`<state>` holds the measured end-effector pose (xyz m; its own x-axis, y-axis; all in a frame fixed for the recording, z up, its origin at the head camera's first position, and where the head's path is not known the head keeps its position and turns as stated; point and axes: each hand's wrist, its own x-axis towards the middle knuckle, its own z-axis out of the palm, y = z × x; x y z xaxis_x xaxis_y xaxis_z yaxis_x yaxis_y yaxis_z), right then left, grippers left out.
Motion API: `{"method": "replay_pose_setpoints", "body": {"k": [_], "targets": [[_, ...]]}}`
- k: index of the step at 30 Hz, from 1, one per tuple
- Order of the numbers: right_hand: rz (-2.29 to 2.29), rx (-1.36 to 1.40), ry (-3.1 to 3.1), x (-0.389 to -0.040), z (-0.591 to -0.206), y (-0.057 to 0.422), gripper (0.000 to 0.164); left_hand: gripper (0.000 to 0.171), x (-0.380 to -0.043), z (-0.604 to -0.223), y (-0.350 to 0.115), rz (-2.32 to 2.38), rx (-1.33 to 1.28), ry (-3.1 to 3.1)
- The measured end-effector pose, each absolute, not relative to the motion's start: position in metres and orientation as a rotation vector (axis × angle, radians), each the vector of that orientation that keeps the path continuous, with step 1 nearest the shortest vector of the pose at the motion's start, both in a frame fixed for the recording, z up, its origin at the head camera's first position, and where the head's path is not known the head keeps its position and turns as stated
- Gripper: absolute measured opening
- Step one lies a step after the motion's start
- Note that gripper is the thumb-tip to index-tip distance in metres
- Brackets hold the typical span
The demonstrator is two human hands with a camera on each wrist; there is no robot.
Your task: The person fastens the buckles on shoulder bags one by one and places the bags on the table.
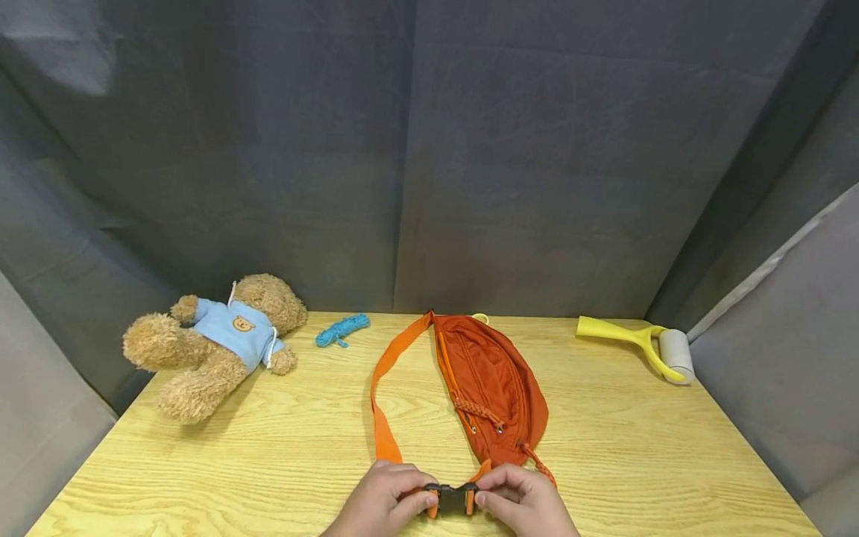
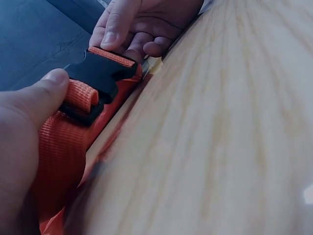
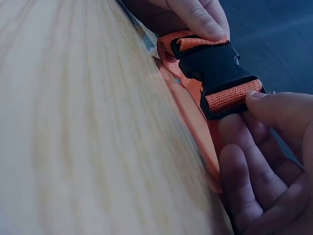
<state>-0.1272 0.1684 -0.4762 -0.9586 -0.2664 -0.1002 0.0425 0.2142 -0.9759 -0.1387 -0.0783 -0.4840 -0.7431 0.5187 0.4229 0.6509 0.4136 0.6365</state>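
A black side-release buckle [image 1: 452,500] lies between my two hands near the table's front edge, its halves joined. My left hand [image 1: 384,500] pinches its left end, where orange webbing loops through. At the other end, my right hand [image 1: 529,503] pinches with thumb and fingertips. Both wrist views show the buckle [image 2: 100,71] [image 3: 215,63] closely, with a thumb on the webbing at each end. Behind my hands lies a red-orange waist bag [image 1: 493,380] with zippers and braided pulls. Its orange strap [image 1: 379,403] curves along the left.
On the left of the wooden table [image 1: 637,455] lies a teddy bear [image 1: 235,332] in a blue top. A blue cord bundle [image 1: 342,330] is beside it. A yellow-handled lint roller [image 1: 631,337] rests at the far right. Grey fabric [image 1: 537,164] hangs behind.
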Motion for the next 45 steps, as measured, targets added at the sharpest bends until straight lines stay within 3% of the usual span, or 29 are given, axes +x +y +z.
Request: {"method": "replay_pose_setpoints", "body": {"k": [45], "targets": [[-1.851, -0.335, 2.213, -0.1267, -0.478, 0.1692, 0.031, 0.008, -0.1391, -0.4838, -0.0758, -1.262, -1.058, -2.53]]}}
